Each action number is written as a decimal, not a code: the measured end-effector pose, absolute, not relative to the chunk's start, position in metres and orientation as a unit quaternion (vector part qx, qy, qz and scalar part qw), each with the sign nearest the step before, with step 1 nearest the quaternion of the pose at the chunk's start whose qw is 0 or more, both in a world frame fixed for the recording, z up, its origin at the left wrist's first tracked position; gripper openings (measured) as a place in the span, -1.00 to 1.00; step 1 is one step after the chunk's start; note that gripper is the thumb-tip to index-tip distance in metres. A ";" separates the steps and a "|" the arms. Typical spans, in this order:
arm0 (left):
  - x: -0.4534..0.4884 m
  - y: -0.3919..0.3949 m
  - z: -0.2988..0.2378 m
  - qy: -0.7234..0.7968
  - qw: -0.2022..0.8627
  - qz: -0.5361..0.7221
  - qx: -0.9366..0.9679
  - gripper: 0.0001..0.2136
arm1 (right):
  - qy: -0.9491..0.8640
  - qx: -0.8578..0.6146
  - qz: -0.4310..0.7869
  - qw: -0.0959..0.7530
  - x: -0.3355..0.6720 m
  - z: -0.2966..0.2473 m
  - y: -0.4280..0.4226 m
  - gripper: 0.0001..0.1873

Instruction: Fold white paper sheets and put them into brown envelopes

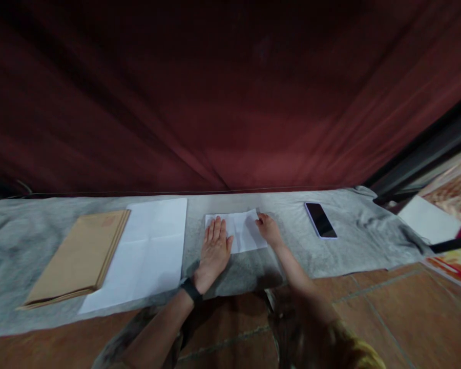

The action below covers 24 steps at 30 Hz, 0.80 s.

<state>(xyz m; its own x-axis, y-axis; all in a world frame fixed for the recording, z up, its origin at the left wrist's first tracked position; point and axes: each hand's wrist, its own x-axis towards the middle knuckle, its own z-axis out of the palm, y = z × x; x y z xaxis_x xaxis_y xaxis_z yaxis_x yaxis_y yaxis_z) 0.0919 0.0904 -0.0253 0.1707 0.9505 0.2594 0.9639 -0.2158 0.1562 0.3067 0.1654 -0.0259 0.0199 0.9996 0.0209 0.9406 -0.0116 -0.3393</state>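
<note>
A small white sheet of paper [246, 233], creased near its middle, lies on the grey cloth in front of me. My left hand [215, 247] rests flat on its left part, fingers stretched out. At the right edge, my right hand [269, 229] has its fingers curled in and grips the sheet near the upper corner. The wrist of my left arm carries a dark band [192, 291]. To the left are larger white sheets [153, 246] with visible fold lines. A stack of brown paper envelopes [79, 251] partly covers them.
A phone [321, 220] in a pale purple case lies to the right on the grey cloth [364, 246]. Behind the cloth hangs a dark red curtain [230, 113]. Tiled floor [399, 307] runs along the near side. Dark bars [426, 148] and colourful printed material [455, 264] are at far right.
</note>
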 end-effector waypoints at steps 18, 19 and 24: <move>0.104 0.108 -0.040 -0.610 0.009 -0.121 -0.783 -0.47 | -0.785 -0.578 0.047 0.221 0.257 -0.013 0.137 -0.52; 0.103 0.107 -0.039 -0.604 0.005 -0.113 -0.789 -0.48 | -0.802 -0.552 0.060 0.220 0.248 -0.016 0.134 -0.51; 0.097 0.108 -0.039 -0.583 0.006 -0.091 -0.807 -0.45 | -0.811 -0.550 0.065 0.186 0.226 -0.038 0.126 -0.44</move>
<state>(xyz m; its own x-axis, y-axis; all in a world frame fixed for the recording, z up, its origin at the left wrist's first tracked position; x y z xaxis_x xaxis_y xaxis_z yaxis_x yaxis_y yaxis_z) 0.0973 0.1080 -0.0395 0.3028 0.9404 0.1548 0.9427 -0.3195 0.0964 0.2265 0.1265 -0.0376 -0.3249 0.9172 0.2307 0.8688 0.3859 -0.3102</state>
